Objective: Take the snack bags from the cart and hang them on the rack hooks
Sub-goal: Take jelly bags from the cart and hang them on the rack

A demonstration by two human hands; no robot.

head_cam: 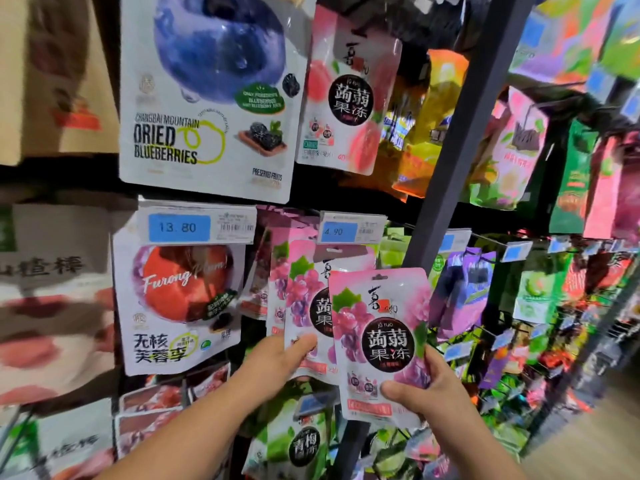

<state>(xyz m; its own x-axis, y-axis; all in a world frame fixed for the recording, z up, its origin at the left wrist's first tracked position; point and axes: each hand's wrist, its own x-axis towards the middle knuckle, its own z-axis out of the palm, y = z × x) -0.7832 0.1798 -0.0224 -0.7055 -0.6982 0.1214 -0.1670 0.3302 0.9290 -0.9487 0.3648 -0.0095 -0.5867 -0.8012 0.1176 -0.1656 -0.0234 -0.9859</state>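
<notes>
1. Premises: retail shop, snack aisle.
2. 13.80 price label (197, 226) and 4.90 price label (351, 228), barcoded, hang above the goods.
3. Dried blueberries bag (207, 98) and other sealed snack packs (346, 98) hang in tiers.

grape snack bag (379, 341): glossy plastic | upright post (446, 161): matt, probably metal

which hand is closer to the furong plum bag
Left. The left hand is just right of the lower corner of the Furong plum bag, pinching a hanging grape jelly bag. The right hand is farther right, gripping a loose grape jelly bag.
</notes>
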